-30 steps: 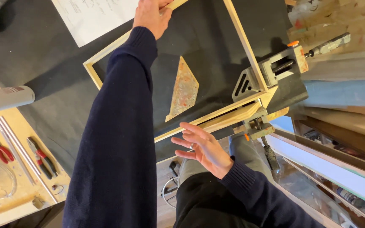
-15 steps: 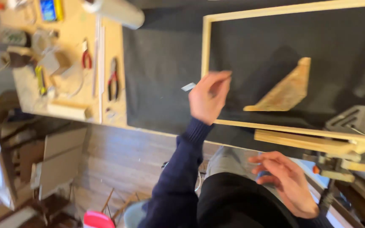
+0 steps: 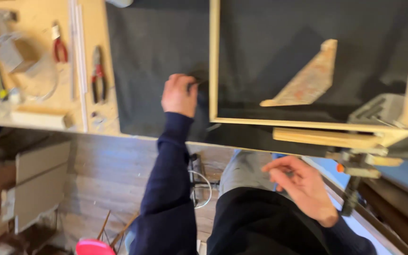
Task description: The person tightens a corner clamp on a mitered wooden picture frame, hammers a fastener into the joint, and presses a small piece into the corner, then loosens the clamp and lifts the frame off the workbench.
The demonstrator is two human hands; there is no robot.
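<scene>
Your left hand [image 3: 179, 96] rests on the black mat [image 3: 152, 61], just beside the left side of the wooden frame [image 3: 214, 61]. Its fingers are closed on a small dark thing, too blurred to name. Your right hand [image 3: 298, 186] hangs below the near edge of the table, fingers loosely open and holding nothing. A triangular wooden piece [image 3: 308, 82] lies inside the frame. Two pliers [image 3: 97, 75] lie on the wooden bench [image 3: 38, 108] at the left edge.

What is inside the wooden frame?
Inside the frame lies a wooden wedge on black cloth. The table beneath the cloth is covered.
</scene>
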